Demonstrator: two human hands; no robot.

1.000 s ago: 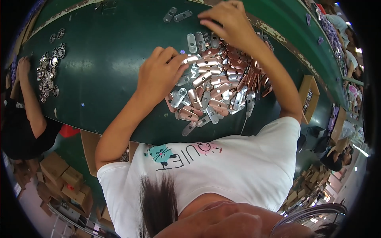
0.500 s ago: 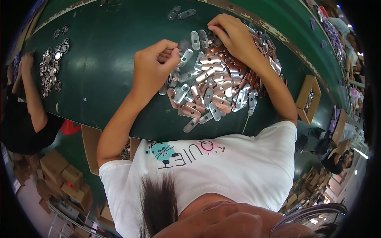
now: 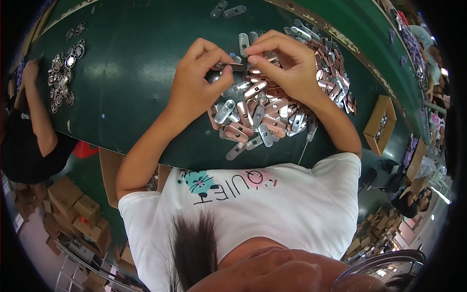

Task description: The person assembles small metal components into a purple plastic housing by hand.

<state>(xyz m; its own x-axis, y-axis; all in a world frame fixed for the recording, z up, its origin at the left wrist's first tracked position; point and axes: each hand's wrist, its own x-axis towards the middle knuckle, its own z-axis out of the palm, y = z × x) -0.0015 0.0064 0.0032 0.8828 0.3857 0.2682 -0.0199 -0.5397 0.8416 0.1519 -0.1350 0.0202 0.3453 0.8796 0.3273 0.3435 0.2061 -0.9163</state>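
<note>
pile of round-ended metal plates, copper and silver, many with small hole, overlapping at mixed angles. held plate: thin, dark, seen nearly edge-on, pinched at one end, at pile's left side.

Broad dark-green worktable with a chipped, worn edge strip, another green surface beyond, green floor below, cardboard boxes stacked at lower left near a pale metal frame, more boxes at lower right, bright tube light at far right
</note>
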